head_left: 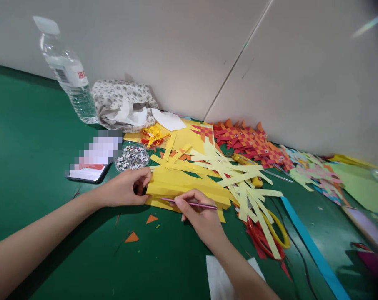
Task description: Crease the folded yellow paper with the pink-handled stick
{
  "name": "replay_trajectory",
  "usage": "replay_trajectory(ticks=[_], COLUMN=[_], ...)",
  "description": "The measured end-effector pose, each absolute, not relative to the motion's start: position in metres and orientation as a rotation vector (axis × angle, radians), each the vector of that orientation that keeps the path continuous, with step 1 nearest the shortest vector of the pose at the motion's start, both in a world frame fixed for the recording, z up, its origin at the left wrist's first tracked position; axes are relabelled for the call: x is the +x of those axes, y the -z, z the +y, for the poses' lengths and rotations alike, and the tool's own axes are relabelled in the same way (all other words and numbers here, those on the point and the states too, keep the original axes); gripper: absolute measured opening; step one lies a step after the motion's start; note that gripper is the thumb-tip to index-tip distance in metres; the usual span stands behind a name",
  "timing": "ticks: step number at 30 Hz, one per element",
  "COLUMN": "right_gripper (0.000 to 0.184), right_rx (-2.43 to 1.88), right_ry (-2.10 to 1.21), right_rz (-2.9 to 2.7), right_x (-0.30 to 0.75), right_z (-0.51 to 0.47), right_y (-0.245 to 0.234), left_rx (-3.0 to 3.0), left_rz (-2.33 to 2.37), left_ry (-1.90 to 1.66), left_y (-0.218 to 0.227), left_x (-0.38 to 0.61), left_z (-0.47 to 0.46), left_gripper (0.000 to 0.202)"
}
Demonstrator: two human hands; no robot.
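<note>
My left hand presses down on the left end of a folded yellow paper lying on the green table, with its fingers curled on the paper's edge. My right hand is closed round a thin pink pencil, which lies along the near edge of that paper with its tip pointing left. Just beyond the paper lies a loose heap of pale yellow paper strips.
A water bottle, a patterned cloth pouch, a phone and a dish of googly eyes sit at the left back. Woven red-orange paper fish line the wall. Scissors, a blue strip and orange scraps lie near.
</note>
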State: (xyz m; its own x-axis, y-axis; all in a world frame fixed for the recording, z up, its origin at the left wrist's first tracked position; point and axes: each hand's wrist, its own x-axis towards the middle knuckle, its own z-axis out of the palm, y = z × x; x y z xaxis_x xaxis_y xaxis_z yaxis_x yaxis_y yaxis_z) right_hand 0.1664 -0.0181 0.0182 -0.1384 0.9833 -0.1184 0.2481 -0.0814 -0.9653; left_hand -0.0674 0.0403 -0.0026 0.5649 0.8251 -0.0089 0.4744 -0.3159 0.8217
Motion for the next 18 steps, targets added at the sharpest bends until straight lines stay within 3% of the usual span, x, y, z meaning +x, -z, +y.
replay_trajectory(ticks=[18], right_gripper=[0.025], right_rx=[-1.401], right_ry=[-1.205], right_rz=[-1.407], right_x=[0.1703], right_z=[-0.0157], right_y=[-0.0203], left_rx=[1.963], left_rz=[1.041], left_ry=[-0.529], left_y=[0.0035], left_x=[-0.0676], left_z=[0.0401], left_gripper=[0.03])
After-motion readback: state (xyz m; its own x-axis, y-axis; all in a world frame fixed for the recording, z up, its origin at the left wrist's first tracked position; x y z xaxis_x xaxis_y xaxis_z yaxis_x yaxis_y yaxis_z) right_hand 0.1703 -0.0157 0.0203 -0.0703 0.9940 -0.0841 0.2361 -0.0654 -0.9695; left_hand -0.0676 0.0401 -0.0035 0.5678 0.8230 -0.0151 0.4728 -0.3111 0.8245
